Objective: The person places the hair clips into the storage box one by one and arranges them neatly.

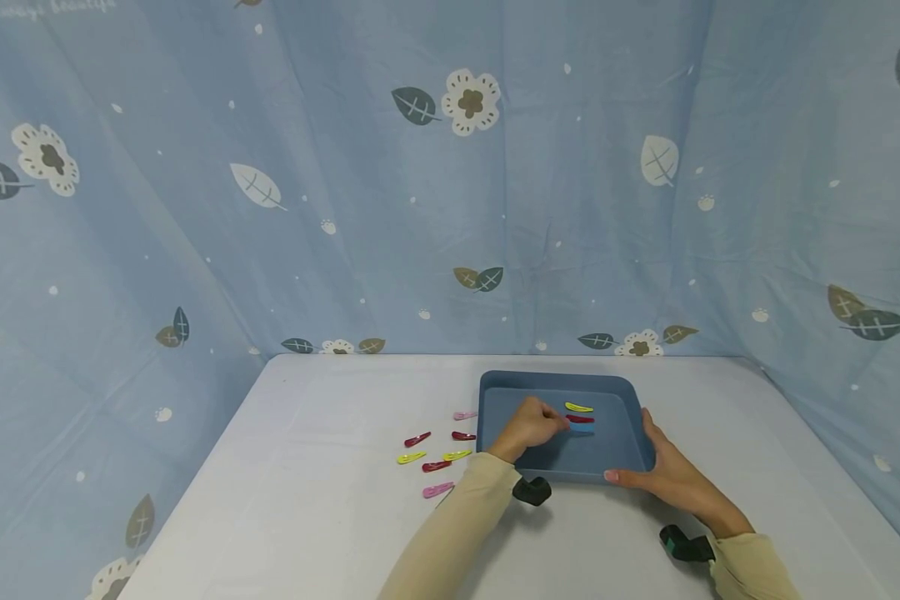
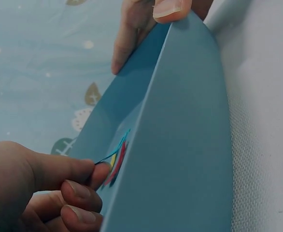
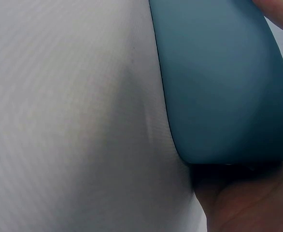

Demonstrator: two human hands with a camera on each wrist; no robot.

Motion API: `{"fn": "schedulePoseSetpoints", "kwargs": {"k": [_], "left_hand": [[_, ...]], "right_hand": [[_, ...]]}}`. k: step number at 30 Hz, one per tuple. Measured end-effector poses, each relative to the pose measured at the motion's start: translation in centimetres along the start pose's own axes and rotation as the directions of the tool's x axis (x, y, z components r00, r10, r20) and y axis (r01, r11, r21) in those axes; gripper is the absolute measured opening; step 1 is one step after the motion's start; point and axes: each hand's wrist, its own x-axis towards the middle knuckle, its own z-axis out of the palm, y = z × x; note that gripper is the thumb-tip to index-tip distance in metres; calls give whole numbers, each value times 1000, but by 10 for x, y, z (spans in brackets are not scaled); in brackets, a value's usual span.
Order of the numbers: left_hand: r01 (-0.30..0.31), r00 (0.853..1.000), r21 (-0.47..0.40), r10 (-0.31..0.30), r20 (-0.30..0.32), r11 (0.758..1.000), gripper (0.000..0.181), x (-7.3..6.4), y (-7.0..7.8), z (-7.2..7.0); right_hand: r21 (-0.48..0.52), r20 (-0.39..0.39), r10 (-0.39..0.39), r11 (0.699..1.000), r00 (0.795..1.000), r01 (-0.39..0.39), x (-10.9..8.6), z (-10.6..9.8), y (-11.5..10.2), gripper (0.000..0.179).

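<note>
Inside the tray (image 1: 615, 454), the left hand (image 1: 531, 427) pinched the blue clip (image 1: 582, 428), which pointed rightward, roughly parallel to the red clip (image 1: 581, 419); the right hand (image 1: 673, 475) gripped the tray.

The left grip (image 2: 45, 179) pinches a blue clip (image 2: 123, 140) near a red clip (image 2: 120, 164) in the blue tray (image 2: 180, 121).

Hair clips (image 1: 411, 457) on the table (image 1: 330, 517) left of the tray (image 1: 525, 381), more clips (image 1: 579, 407) (one behind another) inside, curtain (image 1: 390, 217) behind.
</note>
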Motion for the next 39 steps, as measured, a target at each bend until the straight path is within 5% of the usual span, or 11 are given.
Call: {"fn": "schedulePoseSetpoints", "kwargs": {"k": [14,39], "left_hand": [[-48,998,73,51,-48,996,17,-1,4,3],[-24,997,208,39,-68,978,17,-3,6,8]], "right_hand": [[-10,-4,11,1000,1000,-11,0,0,-1,133],[-12,-8,6,1000,1000,-6,0,0,-1,132]]}}
